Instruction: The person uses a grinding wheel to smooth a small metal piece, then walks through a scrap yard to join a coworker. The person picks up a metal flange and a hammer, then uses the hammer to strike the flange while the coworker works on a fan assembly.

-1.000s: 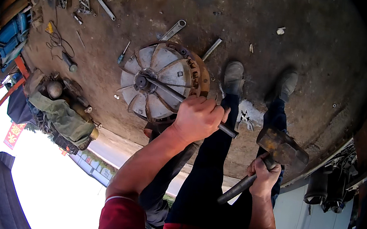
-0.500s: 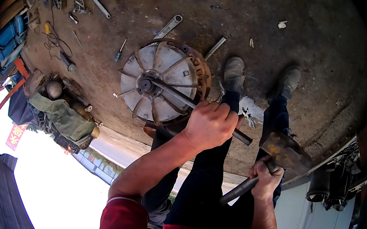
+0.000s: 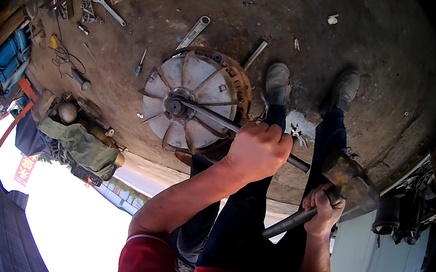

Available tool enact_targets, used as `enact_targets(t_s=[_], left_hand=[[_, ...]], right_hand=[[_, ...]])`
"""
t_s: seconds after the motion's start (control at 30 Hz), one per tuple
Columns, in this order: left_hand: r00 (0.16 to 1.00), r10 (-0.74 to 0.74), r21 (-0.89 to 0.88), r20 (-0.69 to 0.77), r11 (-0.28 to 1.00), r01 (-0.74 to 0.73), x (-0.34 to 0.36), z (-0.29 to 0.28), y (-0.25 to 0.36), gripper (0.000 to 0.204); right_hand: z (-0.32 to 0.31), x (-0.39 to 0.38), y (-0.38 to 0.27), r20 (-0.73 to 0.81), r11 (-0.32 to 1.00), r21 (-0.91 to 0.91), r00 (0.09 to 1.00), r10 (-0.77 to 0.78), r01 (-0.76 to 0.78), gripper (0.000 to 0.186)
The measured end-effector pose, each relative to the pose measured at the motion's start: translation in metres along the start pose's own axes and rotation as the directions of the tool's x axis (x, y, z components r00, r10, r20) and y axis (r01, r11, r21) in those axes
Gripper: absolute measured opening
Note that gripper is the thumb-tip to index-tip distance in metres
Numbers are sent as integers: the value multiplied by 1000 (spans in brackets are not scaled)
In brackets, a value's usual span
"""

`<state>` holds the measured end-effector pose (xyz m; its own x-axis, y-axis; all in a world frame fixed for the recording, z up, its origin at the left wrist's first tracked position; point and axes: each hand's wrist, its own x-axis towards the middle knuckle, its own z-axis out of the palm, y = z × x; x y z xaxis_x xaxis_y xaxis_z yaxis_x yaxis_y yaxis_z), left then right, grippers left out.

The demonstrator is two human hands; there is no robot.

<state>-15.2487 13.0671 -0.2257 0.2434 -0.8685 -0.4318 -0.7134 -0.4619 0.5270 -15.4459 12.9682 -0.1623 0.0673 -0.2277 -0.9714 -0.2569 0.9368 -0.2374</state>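
Left hand (image 3: 259, 150) is clamped around a long steel bar (image 3: 214, 117), fist closed near the bar's upper end; the bar slopes down and away to its tip, which sits at the dark hub (image 3: 174, 107) of a round finned metal disc (image 3: 195, 98). The disc lies flat on the stained concrete floor (image 3: 377, 57), just ahead of the person's two shoes and touching nothing else that can be made out. Right hand (image 3: 322, 207) is closed on the handle of a heavy sledgehammer (image 3: 352, 179), gripped close under the rusty head, which hangs beside the right leg, clear of the bar. Judgement: the step in hand is driving the bar against the hub. To do it well, the bar tip should stay seated square on the hub, not on the thin fins, which look easy to bend. The left fist sits right below the struck end, so the blow needs to land cleanly on the bar's end; a glancing hit would meet the knuckles. A short, controlled swing suits the choked grip. Feet are near the disc rim; keeping them planted and apart steadies the stance. A flat wrench (image 3: 194, 32), a rod (image 3: 255, 54) and a screwdriver (image 3: 140, 62) lie loose on the floor beyond the disc, out of the swing path.
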Motion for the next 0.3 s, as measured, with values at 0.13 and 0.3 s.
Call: enact_targets(t_s=[0.13,0.3], left_hand=[[999,5,14,47,1000,-6,-4,15,10,29],[999,-10,27,47,1000,8,-4,21,5,29]], right_hand=[[-17,9,4,-53,1000,-11,998,-22,22,11],[-34,16,14,-39,998,-56,999,37,-39,17]])
